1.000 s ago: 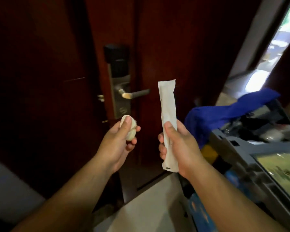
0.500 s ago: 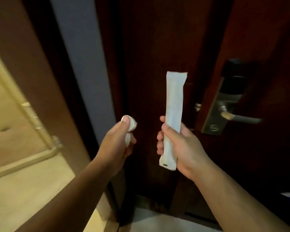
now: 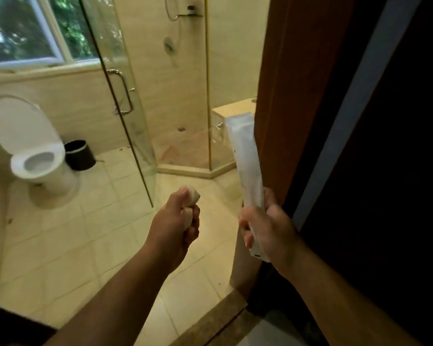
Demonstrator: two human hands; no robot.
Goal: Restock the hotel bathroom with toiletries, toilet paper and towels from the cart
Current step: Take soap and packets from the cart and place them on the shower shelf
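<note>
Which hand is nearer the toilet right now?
Left. The left hand, closed on small white items, is over the floor tiles right of the toilet. The right hand, holding the long white packet, is farther right by the door frame.

One sachet [image 3: 248,161], one toilet [image 3: 33,146], one bin [image 3: 79,154]

Looked matt and papery: long white sachet [image 3: 248,161]. Smooth, glossy white ceramic: toilet [image 3: 33,148]. Clear glass with polished metal handle [image 3: 121,92]: shower door [image 3: 125,101]. Pale glazed tile: floor [image 3: 73,245]. Reddish, smooth-finished wood: door frame [image 3: 290,83]. Glossy black: bin [image 3: 79,154].
</note>
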